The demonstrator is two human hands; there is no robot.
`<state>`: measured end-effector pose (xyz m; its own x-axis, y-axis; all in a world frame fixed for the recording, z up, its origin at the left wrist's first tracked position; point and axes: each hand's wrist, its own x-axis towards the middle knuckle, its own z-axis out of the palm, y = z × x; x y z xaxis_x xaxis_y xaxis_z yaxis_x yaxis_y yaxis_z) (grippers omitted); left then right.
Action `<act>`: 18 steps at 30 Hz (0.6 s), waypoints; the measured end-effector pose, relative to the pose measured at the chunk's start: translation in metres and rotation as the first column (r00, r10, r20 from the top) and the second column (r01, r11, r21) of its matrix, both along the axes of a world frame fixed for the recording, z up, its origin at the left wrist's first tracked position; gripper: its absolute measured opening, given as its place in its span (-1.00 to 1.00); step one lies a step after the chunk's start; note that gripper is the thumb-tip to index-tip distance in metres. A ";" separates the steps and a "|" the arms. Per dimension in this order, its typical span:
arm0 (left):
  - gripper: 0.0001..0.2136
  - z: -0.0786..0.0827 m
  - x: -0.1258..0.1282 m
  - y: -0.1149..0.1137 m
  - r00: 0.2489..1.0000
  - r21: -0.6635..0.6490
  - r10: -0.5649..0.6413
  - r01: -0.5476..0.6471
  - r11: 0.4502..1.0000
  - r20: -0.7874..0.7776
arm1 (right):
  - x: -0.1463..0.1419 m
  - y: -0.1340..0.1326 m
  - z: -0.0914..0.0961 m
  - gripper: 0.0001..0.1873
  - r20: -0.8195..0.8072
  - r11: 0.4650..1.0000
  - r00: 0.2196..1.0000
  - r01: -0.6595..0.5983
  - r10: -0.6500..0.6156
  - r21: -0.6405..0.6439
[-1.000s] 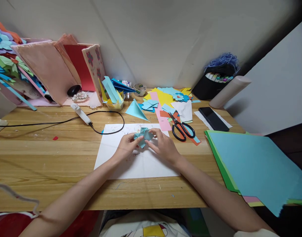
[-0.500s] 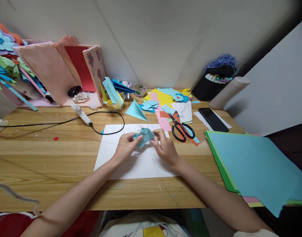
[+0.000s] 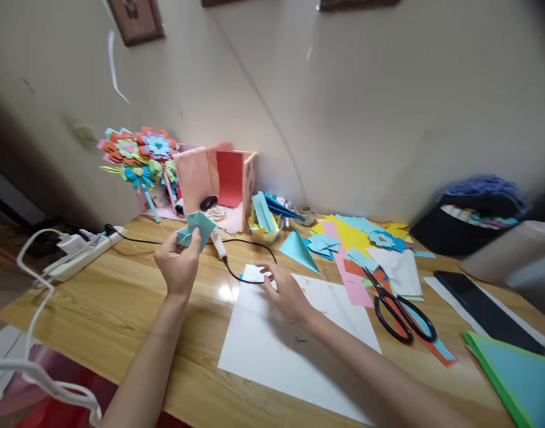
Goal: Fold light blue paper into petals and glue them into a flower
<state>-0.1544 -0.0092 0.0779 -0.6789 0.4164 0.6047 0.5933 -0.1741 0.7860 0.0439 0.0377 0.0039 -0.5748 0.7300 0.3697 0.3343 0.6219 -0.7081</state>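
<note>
left hand (image 3: 179, 268) pinches the folded light-blue paper piece (image 3: 196, 229), up above the desk (image 3: 120, 297). right hand (image 3: 284, 291) lies open, fingers spread on the white sheet (image 3: 299, 356), beside the black cable (image 3: 230, 272). scissors (image 3: 403, 315) sit further right.

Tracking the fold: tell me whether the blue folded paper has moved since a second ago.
Yes. The blue folded paper, in the left hand, has left the white sheet, raised leftward past its corner.

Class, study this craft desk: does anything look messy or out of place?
Paper scraps lie scattered behind the white sheet, scissors rest across loose strips, and a black cable loops onto the sheet's corner by the right hand. The left hand holds folded blue paper.
</note>
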 end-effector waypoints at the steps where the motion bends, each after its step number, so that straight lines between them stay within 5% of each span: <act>1: -0.82 -0.003 -0.015 0.000 0.998 0.004 0.062 -0.062 0.998 0.018 | -0.023 0.008 -0.001 -0.66 0.013 1.000 1.000 -0.005 0.005 0.008; 5: -0.78 -0.023 -0.058 -0.001 0.969 -0.013 0.211 -0.211 0.977 0.126 | -0.111 0.039 -0.010 -0.62 0.041 0.993 0.992 0.120 -0.120 0.001; 9: -0.77 -0.042 -0.072 0.003 0.983 -0.251 0.171 -0.150 0.956 0.064 | -0.161 0.061 -0.014 -0.75 0.039 0.985 0.990 0.139 -0.136 -0.102; 13: -0.78 -0.053 -0.072 0.007 0.989 -0.409 0.143 -0.147 0.900 -0.043 | -0.156 0.065 -0.015 -0.84 0.019 0.986 0.996 0.093 -0.091 -0.139; 18: -0.80 -0.059 -0.069 0.009 0.984 -0.550 0.137 -0.178 0.816 -0.115 | -0.105 0.041 -0.015 -0.72 -0.155 0.955 0.985 0.031 -0.080 -0.294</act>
